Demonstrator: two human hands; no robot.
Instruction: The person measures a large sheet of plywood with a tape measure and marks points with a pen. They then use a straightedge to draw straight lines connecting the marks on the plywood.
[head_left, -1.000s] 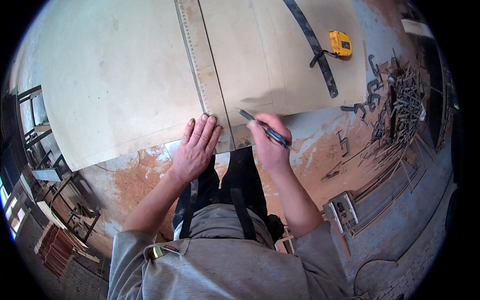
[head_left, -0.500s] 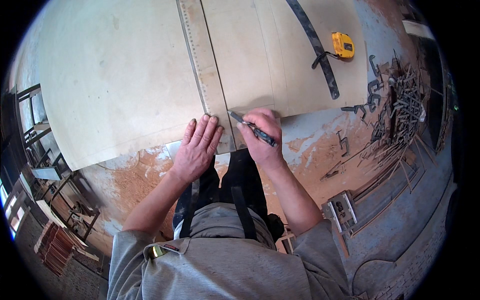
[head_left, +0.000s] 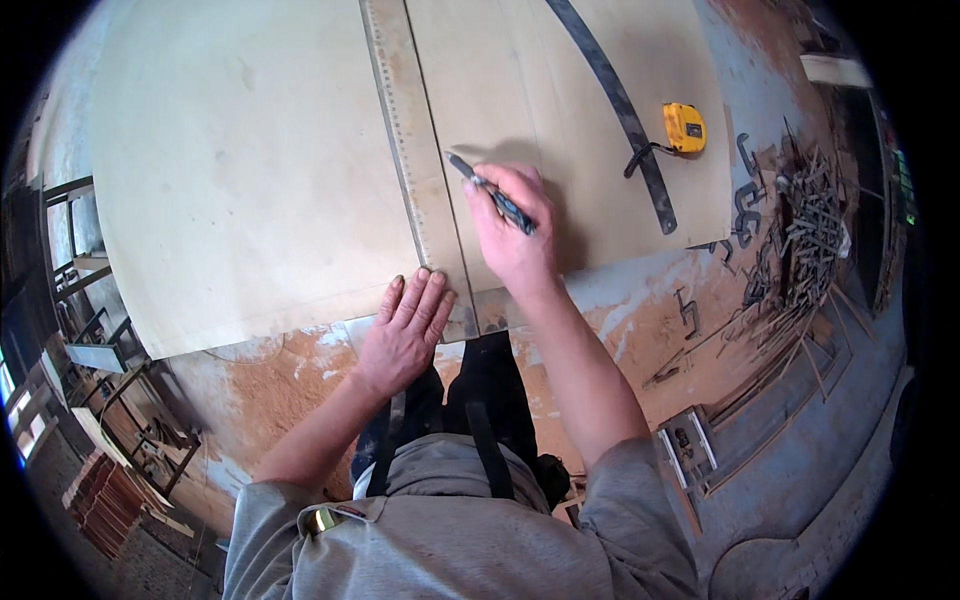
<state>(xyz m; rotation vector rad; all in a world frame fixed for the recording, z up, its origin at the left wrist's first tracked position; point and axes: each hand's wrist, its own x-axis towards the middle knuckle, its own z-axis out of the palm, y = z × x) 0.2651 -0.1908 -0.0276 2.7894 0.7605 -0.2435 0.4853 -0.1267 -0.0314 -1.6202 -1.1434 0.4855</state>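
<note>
A long, wide metal ruler [head_left: 408, 140] with tick marks down its left side lies along a pale wood sheet [head_left: 240, 170]. Its near end projects past the sheet's front edge. My left hand [head_left: 405, 335] rests flat on the ruler near that end, fingers stretched out. In my right hand [head_left: 515, 220] is a dark pen-like marking tool with blue patches [head_left: 512, 212], gripped in a writing hold. Its tip points up and left, close to the ruler's right edge; whether it touches the sheet I cannot tell.
On the sheet's right side lie a dark metal strip [head_left: 620, 110] and a yellow tape measure [head_left: 684, 128], its dark strap crossing the strip. Clamps [head_left: 745, 200] and a heap of metal pieces [head_left: 815, 215] are on the floor at right. Stacked reddish wood pieces [head_left: 105, 495] sit lower left.
My right hand has moved the marking tool away from me along the ruler's right edge. My left hand stays on the ruler's near end. The whole view has shifted slightly.
</note>
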